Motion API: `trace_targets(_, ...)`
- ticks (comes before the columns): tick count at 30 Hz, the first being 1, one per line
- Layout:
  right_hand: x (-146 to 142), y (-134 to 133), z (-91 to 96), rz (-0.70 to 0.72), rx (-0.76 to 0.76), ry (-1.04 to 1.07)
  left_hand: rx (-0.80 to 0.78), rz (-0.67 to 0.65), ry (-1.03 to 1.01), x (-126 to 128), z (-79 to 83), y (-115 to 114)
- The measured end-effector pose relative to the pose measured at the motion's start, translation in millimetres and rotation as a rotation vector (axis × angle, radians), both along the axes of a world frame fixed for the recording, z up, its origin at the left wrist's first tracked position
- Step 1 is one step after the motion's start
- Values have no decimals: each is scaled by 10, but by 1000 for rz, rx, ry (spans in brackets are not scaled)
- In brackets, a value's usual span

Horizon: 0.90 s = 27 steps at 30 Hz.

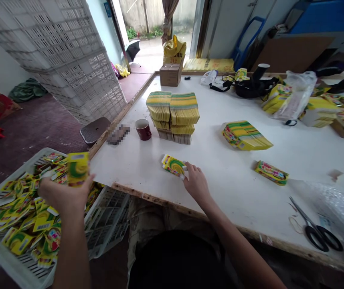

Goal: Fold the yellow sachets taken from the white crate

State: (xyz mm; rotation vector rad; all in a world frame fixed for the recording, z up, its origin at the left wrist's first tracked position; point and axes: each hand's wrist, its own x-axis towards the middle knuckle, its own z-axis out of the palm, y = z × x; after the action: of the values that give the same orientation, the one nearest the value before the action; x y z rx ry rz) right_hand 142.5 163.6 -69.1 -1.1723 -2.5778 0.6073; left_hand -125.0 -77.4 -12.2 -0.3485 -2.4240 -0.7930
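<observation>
Over the crate at the left, my left hand [66, 192] grips a small yellow and green carton [78, 168], a little blurred by motion. Below it the white plastic crate [47, 152] is heaped with similar small cartons [18, 241]. My right hand [196, 180] is closed on the right end of another yellow carton [173, 164], which lies on the white table with its left end flap open. Several stacks of flattened cartons [172, 114] stand on the table beyond. A fanned bundle of cartons [245, 135] lies to the right, with a single carton [271, 172] nearer me.
A dark red mug [143, 129] stands beside the stacks. Black-handled scissors [318, 230] and bubble wrap [334, 204] lie at the right. A cardboard box [170, 75] sits at the far edge. Tall white crates [60, 52] and a stool [95, 130] stand left of the table.
</observation>
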Motion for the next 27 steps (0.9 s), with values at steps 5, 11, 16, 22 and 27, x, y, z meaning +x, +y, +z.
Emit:
trace_targets(5, -64, 78, -121, -9, 107, -231, 168, -270, -130, -49, -242, 35)
trace_targets(11, -140, 24, -177, -6, 78, -237, 358, -755, -656, 881, -660, 645)
trace_targets(16, -165, 73, -138, -42, 63, -271, 374, -860, -827, 1184, -687, 795)
trace_targets(22, -240, 62, -78, -49, 114, -390, 413, -870, -915, 1221, -684, 807)
trace_targets(27, -234, 169, -122, -79, 141, -415, 384, -868, -942, 1232, -688, 821)
